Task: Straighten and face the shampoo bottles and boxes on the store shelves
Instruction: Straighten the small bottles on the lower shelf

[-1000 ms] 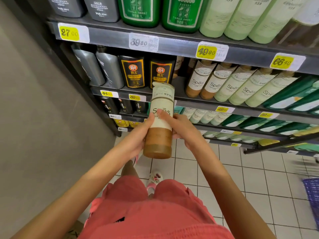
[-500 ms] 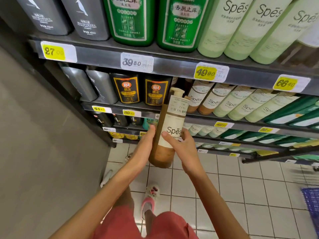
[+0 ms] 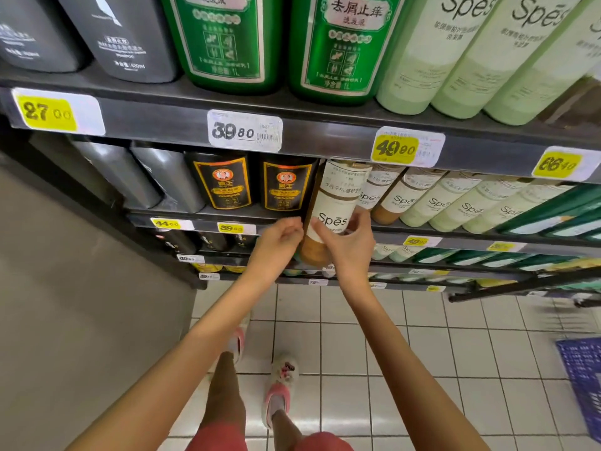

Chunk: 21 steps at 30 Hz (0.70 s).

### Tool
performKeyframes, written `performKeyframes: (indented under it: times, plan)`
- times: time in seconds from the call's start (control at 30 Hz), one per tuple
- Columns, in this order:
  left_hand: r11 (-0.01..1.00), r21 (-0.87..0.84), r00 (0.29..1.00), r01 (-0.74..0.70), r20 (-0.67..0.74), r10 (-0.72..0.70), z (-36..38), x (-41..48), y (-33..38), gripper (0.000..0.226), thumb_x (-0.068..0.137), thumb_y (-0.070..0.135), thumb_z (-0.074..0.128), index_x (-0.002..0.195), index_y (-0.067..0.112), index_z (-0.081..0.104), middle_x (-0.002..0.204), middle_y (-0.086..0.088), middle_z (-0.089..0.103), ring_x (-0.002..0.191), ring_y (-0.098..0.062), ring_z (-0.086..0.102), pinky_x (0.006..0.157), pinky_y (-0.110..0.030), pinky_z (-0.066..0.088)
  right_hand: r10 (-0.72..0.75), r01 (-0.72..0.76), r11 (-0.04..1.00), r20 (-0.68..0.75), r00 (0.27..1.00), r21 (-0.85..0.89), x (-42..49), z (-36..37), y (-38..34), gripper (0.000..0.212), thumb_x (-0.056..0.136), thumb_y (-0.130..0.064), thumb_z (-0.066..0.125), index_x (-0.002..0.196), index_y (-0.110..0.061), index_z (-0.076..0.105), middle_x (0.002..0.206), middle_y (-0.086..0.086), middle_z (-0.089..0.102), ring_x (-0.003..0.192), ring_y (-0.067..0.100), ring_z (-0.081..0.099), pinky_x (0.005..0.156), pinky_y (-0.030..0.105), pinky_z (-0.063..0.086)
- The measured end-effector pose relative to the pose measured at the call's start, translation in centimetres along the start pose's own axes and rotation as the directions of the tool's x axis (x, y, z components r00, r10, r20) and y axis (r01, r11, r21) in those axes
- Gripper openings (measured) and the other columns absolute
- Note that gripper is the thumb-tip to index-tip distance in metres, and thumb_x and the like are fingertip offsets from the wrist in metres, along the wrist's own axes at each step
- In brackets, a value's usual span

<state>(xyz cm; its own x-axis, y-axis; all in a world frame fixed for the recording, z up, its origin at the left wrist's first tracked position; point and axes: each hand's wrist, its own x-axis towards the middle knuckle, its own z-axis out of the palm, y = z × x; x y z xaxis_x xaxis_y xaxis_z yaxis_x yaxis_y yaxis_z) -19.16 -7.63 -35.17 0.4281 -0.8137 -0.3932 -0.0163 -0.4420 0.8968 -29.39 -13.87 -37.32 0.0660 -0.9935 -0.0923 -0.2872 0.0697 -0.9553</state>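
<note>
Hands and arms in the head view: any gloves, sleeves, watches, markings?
None visible. Left hand and right hand are bare, without gloves or rings that show. Both forearms are uncovered down to the frame edge, with no sleeves, watch or bands. No cables or tags.

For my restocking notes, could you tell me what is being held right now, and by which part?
The brown Spes bottle, gripped by the right hand around its lower label; the left hand rests against its lower left side.
</note>
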Motion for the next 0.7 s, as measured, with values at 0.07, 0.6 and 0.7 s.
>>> performKeyframes:
  times: [0.07, 0.6, 0.7]
  plan:
    - [1.000, -0.006, 1.000, 0.009, -0.017, -0.009, -0.8, -0.1, 0.0, 0.032, 0.095, 0.014, 0.049, 0.126, 0.010, 0.055, 0.123, -0.002, 0.060, 0.105, -0.004, 0.051, 0.067, 0.006, 0.037, -0.037, 0.039, 0.999, -0.067, 0.997, 0.019, 0.7, 0.7, 0.2, 0.059, 0.067, -0.022, 0.084, 0.116, -0.011, 0.053, 0.111, 0.005, 0.064, 0.103, 0.016, 0.063, 0.086, 0.025, 0.052]
    - [0.975, -0.170, 0.990, 0.144, 0.027, -0.141, -3.1, -2.2, -2.0, 0.024, 0.094, 0.012, 0.049, 0.115, 0.006, 0.057, 0.121, -0.012, 0.061, 0.117, -0.020, 0.054, 0.107, -0.029, 0.036, -0.110, 0.112, 0.994, -0.227, 0.968, -0.004, 3.5, 4.5, 2.8, 0.067, 0.070, -0.012, 0.082, 0.125, -0.002, 0.047, 0.115, 0.002, 0.046, 0.108, 0.012, 0.050, 0.093, 0.006, 0.039]
    - [0.972, -0.188, 0.990, 0.138, 0.024, -0.136, -3.1, -2.7, -2.1, 0.028, 0.093, 0.010, 0.048, 0.118, 0.000, 0.055, 0.121, -0.016, 0.060, 0.117, -0.023, 0.054, 0.106, -0.029, 0.036, -0.108, 0.109, 0.994, -0.260, 0.960, -0.008, 3.1, 5.0, 2.6, 0.066, 0.071, -0.009, 0.081, 0.126, 0.000, 0.046, 0.121, 0.011, 0.052, 0.114, 0.019, 0.053, 0.100, 0.027, 0.045]
